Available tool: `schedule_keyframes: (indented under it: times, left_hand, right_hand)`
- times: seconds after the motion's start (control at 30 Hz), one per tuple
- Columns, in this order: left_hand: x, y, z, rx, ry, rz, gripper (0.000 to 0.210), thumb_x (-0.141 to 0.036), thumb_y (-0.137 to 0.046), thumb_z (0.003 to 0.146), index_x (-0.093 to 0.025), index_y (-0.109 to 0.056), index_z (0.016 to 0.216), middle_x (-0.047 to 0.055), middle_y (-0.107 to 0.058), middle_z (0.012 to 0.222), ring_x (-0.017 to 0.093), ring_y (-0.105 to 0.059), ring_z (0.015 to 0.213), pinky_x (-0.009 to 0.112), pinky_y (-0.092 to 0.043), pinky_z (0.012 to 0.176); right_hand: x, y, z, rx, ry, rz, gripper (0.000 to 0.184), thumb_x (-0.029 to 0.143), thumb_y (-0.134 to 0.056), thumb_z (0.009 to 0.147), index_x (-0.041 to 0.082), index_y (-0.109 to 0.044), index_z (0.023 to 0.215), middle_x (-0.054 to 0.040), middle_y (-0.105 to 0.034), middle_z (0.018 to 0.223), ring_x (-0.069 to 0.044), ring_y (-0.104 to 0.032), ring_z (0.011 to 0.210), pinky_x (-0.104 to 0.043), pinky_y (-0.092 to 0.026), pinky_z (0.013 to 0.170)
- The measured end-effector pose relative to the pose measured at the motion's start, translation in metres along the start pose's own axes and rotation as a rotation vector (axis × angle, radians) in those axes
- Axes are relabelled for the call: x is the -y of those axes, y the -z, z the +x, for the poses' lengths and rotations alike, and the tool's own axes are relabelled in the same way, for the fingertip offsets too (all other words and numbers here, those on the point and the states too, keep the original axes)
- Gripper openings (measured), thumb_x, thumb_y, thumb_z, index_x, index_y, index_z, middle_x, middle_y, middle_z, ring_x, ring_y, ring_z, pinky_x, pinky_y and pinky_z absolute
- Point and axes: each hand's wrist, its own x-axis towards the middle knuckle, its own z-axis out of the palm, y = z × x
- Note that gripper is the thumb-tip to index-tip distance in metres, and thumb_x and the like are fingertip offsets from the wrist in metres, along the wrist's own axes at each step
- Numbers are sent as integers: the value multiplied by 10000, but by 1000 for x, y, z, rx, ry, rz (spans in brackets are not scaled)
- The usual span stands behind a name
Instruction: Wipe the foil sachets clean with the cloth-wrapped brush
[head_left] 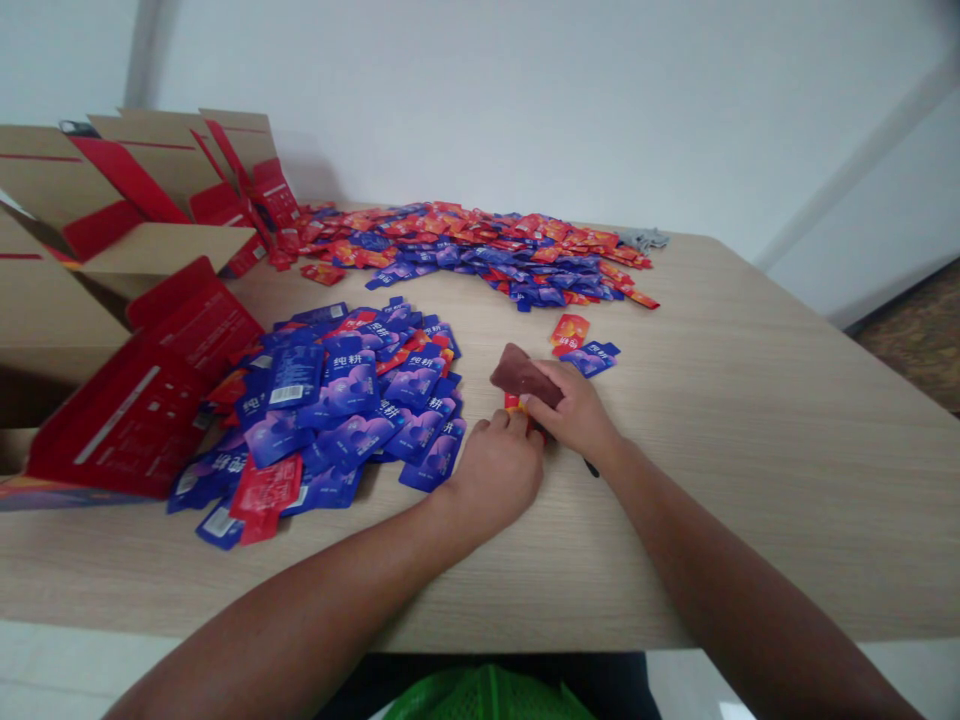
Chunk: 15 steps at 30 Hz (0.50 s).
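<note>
In front of me on the table, my right hand (576,405) is closed around a folded brown cloth (517,370). My left hand (504,455) is close beside it, fingers curled over a small red sachet (511,400) that is mostly hidden beneath both hands. The thin black tip (592,467) of some object shows under my right wrist; the rest of it is covered. Just beyond my right hand lie an orange-red sachet (570,331) and a blue-purple sachet (592,357). To the left of my left hand spreads a heap of mostly blue sachets (352,385).
Open cardboard boxes (172,250) with red flaps stand at the left. A long pile of red and blue sachets (487,245) runs along the table's back edge by the wall. A grey crumpled item (643,239) lies at the pile's right end.
</note>
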Motion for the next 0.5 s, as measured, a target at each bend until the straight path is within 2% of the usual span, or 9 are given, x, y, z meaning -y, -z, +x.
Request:
schedule_keyframes:
  times: [0.07, 0.13, 0.5]
  left_hand:
    - [0, 0, 0, -6, -8, -8, 274, -283, -527, 1047, -141, -725, 1171, 179, -674, 1235, 337, -604, 1138, 477, -560, 888]
    - [0, 0, 0, -2, -13, -14, 265, -282, -530, 1047, -144, -727, 1158, 174, -675, 1217, 330, -599, 1141, 468, -558, 890]
    - [0, 1, 0, -4, -11, -20, 246, -283, -539, 1041, -146, -722, 1131, 166, -677, 1206, 334, -604, 1129, 475, -564, 874]
  right_hand:
    - [-1, -2, 0, 140, 35, 9, 501, 237, -744, 870, 256, -693, 1368, -107, -729, 1385, -330, -675, 1262, -550, -522, 1119]
    - [-3, -4, 0, 193, 28, 17, 520, 230, -740, 877, 265, -683, 1393, -104, -712, 1422, -326, -661, 1295, -549, -513, 1135]
    - [-4, -6, -1, 175, 14, 7, 516, 245, -751, 888, 264, -678, 1399, -101, -716, 1408, -318, -664, 1284, -538, -507, 1141]
